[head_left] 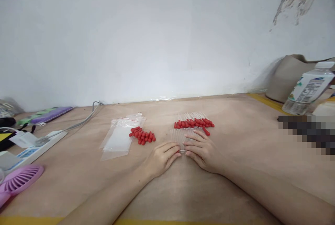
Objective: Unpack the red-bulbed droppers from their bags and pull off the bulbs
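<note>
My left hand (163,157) is closed, with thumb and fingertips pinched together; a speck of red shows there, likely the end of a red rubber bulb. Facing it, my right hand (200,151) has its thumb and forefinger close together at a clear tube (182,151) that bridges the small gap between both hands. Its other fingers spread over a row of clear thin tubes (178,137) lying side by side. Just beyond lie several droppers with red bulbs (193,123) and pale stems, one bulb (206,131) sticking out nearer me. A pile of loose red bulbs (142,136) lies left.
Clear zip bags (117,139) lie left of the loose bulbs. Farther left are a power strip (44,148) with a grey cable (81,122), a pink fan (22,179) and a purple pouch (56,115). At right stand a plastic bottle (309,88) and a beige container (284,78).
</note>
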The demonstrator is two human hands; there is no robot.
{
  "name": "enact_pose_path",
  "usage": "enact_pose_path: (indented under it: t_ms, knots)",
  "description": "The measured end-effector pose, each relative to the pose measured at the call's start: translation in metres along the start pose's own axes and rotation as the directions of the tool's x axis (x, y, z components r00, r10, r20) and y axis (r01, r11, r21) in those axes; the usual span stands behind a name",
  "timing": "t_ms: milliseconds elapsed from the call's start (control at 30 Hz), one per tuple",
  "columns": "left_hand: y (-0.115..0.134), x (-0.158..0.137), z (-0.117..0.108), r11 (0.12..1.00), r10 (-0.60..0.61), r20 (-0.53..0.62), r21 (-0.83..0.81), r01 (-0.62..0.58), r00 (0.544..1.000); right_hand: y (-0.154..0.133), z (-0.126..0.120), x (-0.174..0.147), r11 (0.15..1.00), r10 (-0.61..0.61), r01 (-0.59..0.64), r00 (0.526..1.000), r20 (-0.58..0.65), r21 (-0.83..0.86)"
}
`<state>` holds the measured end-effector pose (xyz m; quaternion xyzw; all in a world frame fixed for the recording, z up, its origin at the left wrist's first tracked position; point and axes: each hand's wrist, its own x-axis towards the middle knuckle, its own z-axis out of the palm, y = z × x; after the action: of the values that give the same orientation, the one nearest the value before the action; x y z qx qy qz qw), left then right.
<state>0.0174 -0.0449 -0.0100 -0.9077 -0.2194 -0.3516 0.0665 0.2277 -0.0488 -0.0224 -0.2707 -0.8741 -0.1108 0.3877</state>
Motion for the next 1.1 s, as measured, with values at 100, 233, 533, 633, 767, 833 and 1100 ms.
enact_pose_path:
  t_ms: [100, 233, 533, 633, 767, 833, 1100]
  knots:
    - [0.002, 0.001, -0.001, 0.999, 0.040, -0.032, 0.023, -0.040, 0.999, -0.001, 0.003, -0.001, 1.000, 0.010, -0.010, 0.999, 0.032, 0.005]
    - [0.003, 0.001, -0.001, 0.992, 0.099, -0.027, 0.078, -0.097, 0.995, -0.003, 0.007, -0.002, 0.999, -0.015, 0.013, 0.999, 0.046, 0.050]
    - [0.004, 0.000, -0.004, 0.972, 0.154, 0.015, 0.175, -0.154, 0.988, -0.009, 0.003, 0.001, 0.994, -0.072, 0.074, 0.997, -0.029, 0.077]
    - [0.005, 0.001, -0.006, 0.977, 0.133, 0.012, 0.164, -0.133, 0.991, -0.010, 0.001, 0.000, 0.994, -0.095, 0.096, 0.995, -0.021, 0.045]
    - [0.003, -0.002, -0.007, 0.985, 0.115, 0.024, 0.127, -0.117, 0.993, -0.007, -0.005, -0.004, 0.991, -0.131, 0.131, 0.991, -0.010, 0.019]
    - [0.000, -0.006, -0.009, 0.990, 0.084, 0.007, 0.112, -0.084, 0.996, 0.000, -0.010, -0.007, 0.992, -0.128, 0.128, 0.990, -0.052, -0.001]
    - [-0.026, -0.007, -0.037, 0.956, -0.206, -0.185, 0.173, 0.238, 0.961, 0.025, -0.016, -0.002, 0.953, 0.220, -0.237, 0.969, -0.107, -0.187]
